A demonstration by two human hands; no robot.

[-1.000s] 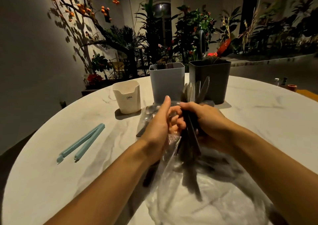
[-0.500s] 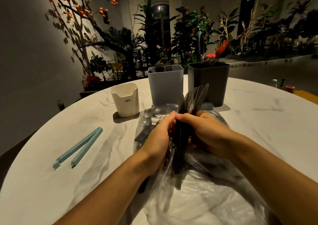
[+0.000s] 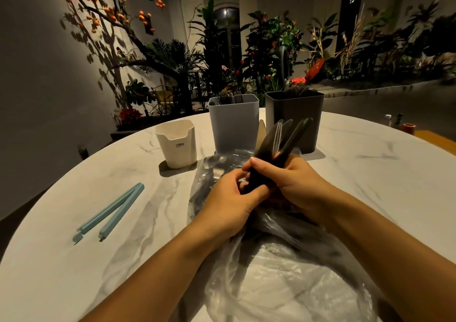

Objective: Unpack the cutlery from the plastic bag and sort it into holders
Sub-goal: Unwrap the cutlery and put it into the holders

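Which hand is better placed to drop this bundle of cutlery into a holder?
Probably the right hand: it grips the dark cutlery bundle, whose tips point toward the dark grey holder just beyond. The left hand pinches only the bundle's lower end, over the plastic bag.

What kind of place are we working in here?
Probably a restaurant or café patio at night: a round marble-look table, dense potted plants behind it, and an orange-fruited tree against the wall.

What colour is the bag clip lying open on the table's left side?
Light blue. The bag clip shows clearly in the head view, the only one.
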